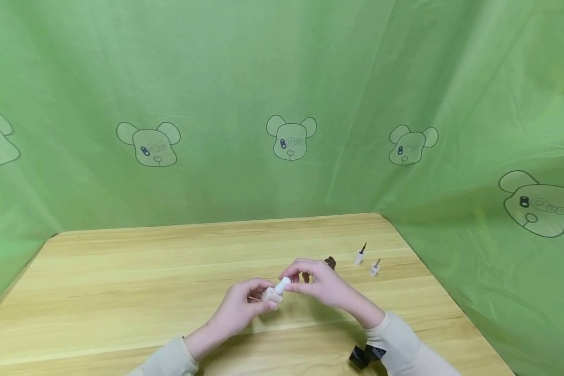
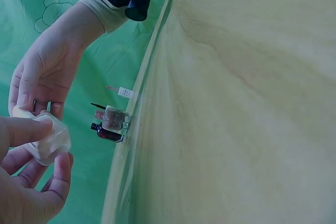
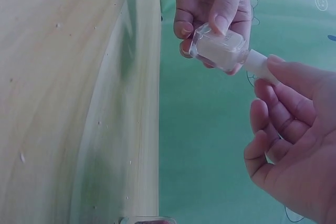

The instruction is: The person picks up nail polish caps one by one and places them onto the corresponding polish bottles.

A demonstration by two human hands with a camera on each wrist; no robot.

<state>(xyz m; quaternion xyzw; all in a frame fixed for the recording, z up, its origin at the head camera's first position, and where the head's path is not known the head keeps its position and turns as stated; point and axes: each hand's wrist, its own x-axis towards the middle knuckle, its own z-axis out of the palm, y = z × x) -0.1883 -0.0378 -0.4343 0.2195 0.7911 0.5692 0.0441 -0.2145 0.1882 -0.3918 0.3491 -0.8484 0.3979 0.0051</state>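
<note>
Above the table, my left hand [image 1: 237, 309] grips a clear glass nail polish bottle [image 1: 272, 296] with pale polish inside. The bottle is tilted, its neck toward my right hand [image 1: 326, 286]. Thumb and fingers of that hand pinch the white cap [image 3: 259, 66], which sits at the bottle's neck. In the right wrist view the left thumb lies across the flat face of the glass. Seen from the left wrist, the fingers of both hands meet around the bottle and partly hide it.
Beyond my right hand stand a dark polish bottle [image 1: 330, 262] and, in the left wrist view, a brownish clear bottle [image 2: 114, 119] beside it. Two white caps with brushes upward stand farther right, a dark brush cap [image 1: 359, 257] and a pinkish one [image 1: 375, 269]. Green cloth [image 1: 225, 78] surrounds the table.
</note>
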